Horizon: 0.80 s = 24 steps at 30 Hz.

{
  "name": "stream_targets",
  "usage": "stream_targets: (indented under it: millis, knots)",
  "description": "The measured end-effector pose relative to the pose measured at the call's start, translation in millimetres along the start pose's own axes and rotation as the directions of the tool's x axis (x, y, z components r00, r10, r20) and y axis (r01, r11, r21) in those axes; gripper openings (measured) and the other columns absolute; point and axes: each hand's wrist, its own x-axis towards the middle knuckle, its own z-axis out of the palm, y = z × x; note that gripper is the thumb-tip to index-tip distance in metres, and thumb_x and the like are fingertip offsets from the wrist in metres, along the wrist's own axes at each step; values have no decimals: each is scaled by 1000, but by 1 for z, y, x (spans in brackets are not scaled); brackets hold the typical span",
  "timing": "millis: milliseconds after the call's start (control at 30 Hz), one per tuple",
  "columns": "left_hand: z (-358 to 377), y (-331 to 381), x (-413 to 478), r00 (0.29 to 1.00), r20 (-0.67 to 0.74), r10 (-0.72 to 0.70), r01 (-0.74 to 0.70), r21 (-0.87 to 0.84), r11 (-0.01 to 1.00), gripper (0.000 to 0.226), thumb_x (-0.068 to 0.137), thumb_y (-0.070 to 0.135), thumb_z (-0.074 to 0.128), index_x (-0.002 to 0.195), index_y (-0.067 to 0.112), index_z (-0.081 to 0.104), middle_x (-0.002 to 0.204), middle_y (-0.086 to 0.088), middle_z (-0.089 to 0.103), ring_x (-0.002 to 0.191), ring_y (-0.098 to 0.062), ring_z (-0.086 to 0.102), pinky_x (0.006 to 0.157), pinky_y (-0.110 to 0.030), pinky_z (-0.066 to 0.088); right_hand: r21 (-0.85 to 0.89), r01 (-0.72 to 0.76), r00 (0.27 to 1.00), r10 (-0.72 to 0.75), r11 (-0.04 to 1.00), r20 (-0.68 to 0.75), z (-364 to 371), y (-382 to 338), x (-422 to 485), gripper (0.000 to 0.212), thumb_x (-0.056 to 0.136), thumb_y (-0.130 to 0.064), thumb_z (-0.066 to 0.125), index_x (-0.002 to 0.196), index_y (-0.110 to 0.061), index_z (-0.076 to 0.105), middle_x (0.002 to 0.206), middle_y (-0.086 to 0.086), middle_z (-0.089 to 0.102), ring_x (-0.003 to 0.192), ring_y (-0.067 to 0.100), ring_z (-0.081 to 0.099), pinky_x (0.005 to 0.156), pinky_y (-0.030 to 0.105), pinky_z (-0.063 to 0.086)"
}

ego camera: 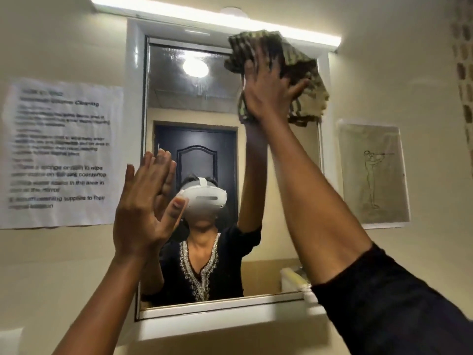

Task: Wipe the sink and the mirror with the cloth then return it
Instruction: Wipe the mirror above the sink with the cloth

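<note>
A white-framed mirror (199, 103) hangs on the wall straight ahead. My right hand (268, 88) is raised to its upper right corner, pressing a crumpled green-and-beige patterned cloth (304, 73) flat against the glass with spread fingers. My left hand (146, 208) is held up with fingers straight and together, palm toward the lower left part of the mirror, holding nothing. The sink is out of view.
A strip light (204, 16) runs above the mirror. A printed instruction sheet (58, 152) is taped to the wall on the left, a line drawing (373, 172) on the right. The mirror's white lower ledge (217, 319) juts out below.
</note>
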Motion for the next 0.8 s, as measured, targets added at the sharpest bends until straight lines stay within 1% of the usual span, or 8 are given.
stream_targets:
  millis: [100,267,333,400,533,633,733,800]
  knots:
    - [1,0,1,999,-32,25,-26,-7,1000,65,93,59,25,149,26,19,154,-1,26,147,-17,17,122,-31,8,-54,223,975,-222,973,30,14,-62,-27,50,97,-50,17,146,-40,14,151,3,34,132,37,39,107,69,-6]
    - [1,0,2,998,-62,-21,21,-11,1000,76,93,61,24,146,7,30,152,-1,27,147,-11,14,122,-30,10,-63,721,685,-697,690,212,41,-128,-77,48,95,-55,23,142,-45,27,143,-5,42,139,27,23,112,56,3]
    - [0,1,3,999,-42,-26,26,-7,1000,76,93,60,22,146,6,30,153,-5,28,146,-18,17,121,-26,7,-62,688,720,-670,723,181,37,-117,-62,45,96,-51,26,139,-40,37,142,-6,43,139,25,23,112,51,8]
    - [-1,0,2,999,-32,-39,39,-1,999,75,93,60,22,147,8,28,154,-7,28,147,-20,18,121,-23,4,-59,517,855,-513,854,79,31,-92,-52,45,96,-50,24,136,-37,40,134,-2,52,136,26,30,110,51,10]
    - [0,1,0,998,-35,-47,47,-11,999,72,93,58,23,147,9,26,154,-2,24,147,-11,13,121,-25,4,16,112,994,-112,994,-8,18,-49,-78,51,97,-50,21,147,-37,14,145,2,44,139,33,27,111,64,1]
    - [-1,2,1,998,-44,-50,46,-89,995,74,93,59,24,146,8,30,153,-1,27,146,-12,16,122,-30,8,19,254,964,-254,967,76,18,-44,-160,50,96,-49,26,145,-39,21,145,2,44,138,35,30,109,68,1]
    - [-4,2,2,995,-58,-77,66,-169,983,74,94,59,25,144,5,33,151,-4,31,145,-20,21,122,-30,9,83,534,811,-537,841,231,16,-19,-257,42,89,-45,32,122,-35,56,120,4,61,129,34,36,109,64,9]
    - [-5,2,1,992,-68,-108,93,-202,975,71,95,57,26,144,5,34,151,-7,33,145,-20,22,121,-29,10,89,536,794,-537,839,284,14,9,-283,43,89,-47,33,127,-40,52,114,2,63,125,31,36,106,59,10]
